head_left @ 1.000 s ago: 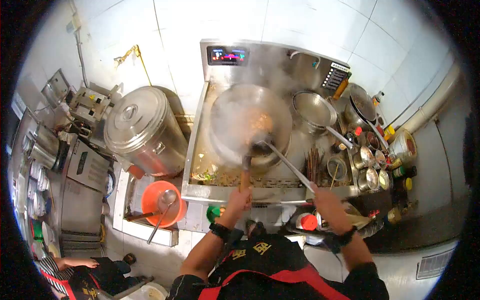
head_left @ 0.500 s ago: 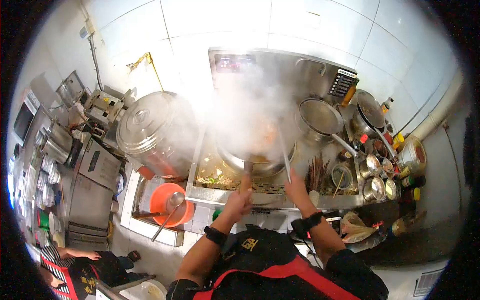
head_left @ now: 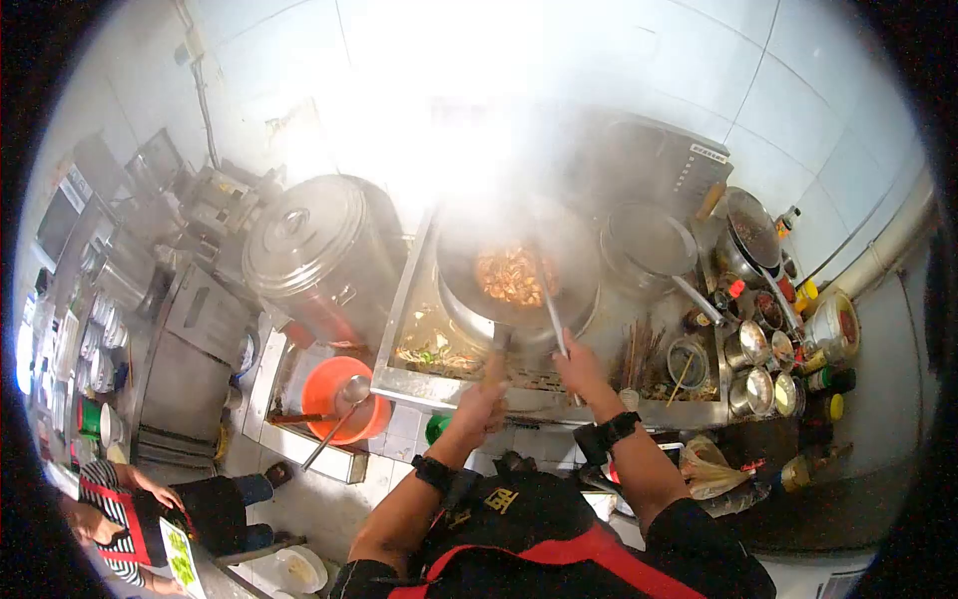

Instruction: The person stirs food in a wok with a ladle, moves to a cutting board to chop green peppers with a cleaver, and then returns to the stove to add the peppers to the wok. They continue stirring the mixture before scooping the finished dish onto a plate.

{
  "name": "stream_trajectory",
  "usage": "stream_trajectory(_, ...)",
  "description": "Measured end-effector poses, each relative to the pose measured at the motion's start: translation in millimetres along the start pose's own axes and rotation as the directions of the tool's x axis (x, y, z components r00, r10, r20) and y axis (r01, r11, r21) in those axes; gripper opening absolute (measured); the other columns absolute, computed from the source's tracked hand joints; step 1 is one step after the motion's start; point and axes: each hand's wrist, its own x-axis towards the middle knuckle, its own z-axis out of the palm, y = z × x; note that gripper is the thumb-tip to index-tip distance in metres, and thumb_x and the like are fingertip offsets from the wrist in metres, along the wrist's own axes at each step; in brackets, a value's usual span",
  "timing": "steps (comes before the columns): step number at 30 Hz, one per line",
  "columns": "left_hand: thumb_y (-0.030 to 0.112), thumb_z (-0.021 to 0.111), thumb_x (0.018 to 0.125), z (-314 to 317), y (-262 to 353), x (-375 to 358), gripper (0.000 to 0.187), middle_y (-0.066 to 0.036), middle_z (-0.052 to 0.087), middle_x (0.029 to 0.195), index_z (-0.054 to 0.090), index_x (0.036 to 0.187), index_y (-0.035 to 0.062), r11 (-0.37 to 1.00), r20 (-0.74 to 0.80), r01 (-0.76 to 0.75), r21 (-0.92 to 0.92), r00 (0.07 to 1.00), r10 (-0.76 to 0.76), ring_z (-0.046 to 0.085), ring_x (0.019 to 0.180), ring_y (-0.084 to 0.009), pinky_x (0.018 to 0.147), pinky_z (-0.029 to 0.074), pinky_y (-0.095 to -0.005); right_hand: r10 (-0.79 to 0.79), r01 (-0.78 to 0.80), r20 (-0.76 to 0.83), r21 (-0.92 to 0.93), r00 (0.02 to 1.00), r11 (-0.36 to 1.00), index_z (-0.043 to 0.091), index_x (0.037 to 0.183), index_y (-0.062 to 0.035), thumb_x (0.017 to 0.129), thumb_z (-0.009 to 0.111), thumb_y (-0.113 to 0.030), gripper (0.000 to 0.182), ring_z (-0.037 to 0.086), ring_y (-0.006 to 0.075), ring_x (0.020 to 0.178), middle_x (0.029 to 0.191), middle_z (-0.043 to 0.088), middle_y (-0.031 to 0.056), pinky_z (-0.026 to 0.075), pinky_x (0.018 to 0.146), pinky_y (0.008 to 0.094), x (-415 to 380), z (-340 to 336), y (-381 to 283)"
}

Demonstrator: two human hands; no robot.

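Note:
My left hand [head_left: 481, 407] is closed round the wooden handle [head_left: 496, 367] of a large wok [head_left: 459, 304]. With my right hand [head_left: 584, 374] I hold the long metal handle of a utensil [head_left: 553, 311], whose far end reaches into the wok. Reddish-brown food pieces [head_left: 514, 277] lie in the middle of the wok. Thick steam hides the wok's far side and the utensil's tip.
A big lidded pot [head_left: 304, 235] stands left of the stove. Below it, an orange basin [head_left: 344, 399] holds a ladle. At right are a smaller pan [head_left: 649, 240] and seasoning bowls [head_left: 748, 342]. Another person [head_left: 130, 514] is at the lower left.
The food in the wok shows more clearly, while steam has spread over the back wall and panel. My right hand has moved slightly left. The other person has shifted and more of them shows.

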Motion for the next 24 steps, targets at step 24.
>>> stream_trajectory(24,0.035,0.062,0.094,10,-9,6,0.025,0.0,0.048,0.065,0.05,0.094,0.0127,0.991,-0.02,-0.053,0.119,0.998,0.056,0.041,0.046,-0.0111,0.04,0.031,-0.0281,-0.182,0.112,-0.19,-0.328,0.965,0.938,0.04,0.146,-0.0088,0.089,0.061,-0.02,0.063,0.063,0.0468,0.086,0.091,0.064,0.0296,0.049,0.074,0.0491,-3,-56,14)
